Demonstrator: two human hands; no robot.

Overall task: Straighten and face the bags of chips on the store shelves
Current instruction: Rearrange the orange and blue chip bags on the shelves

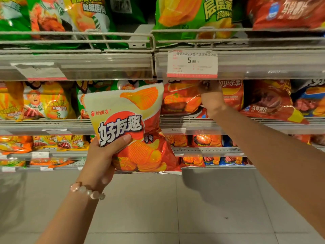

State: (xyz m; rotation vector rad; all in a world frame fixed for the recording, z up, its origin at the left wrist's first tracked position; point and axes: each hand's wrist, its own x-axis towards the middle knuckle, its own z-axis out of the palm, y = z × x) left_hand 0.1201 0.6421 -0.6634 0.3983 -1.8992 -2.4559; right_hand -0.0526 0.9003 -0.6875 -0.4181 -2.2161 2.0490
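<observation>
Stood before tiered store shelves point(263, 64), wire-fronted, packed with chip bags in green, yellow, orange and red. Below the shelves, pale floor tiles point(158, 208). Clipped to the rail of the upper shelf, right of centre, a white price tag point(192, 63) marked 5.90. Held out in front of the shelves, below and left of that price tag, a red and cream chip bag point(133, 129), face forward, upright with a slight tilt, clear of every shelf. Gripped at its lower left corner by the left hand point(103, 159), thumb pressed across the front of the bag, fingers wrapped behind; grip closed firmly on the bag. Reached into the shelf directly under the price tag, the right hand point(210, 95), fingers curled at the top edge of an orange-red bag on the shelf point(181, 99), apparently pinching it, though fingertips partly hidden under the rail. Just right of that hand, a red Lay's bag point(233, 95), then a tilted red bag point(270, 103) leaning over the shelf edge. Worn on the left wrist, a pale bead bracelet point(88, 191).
</observation>
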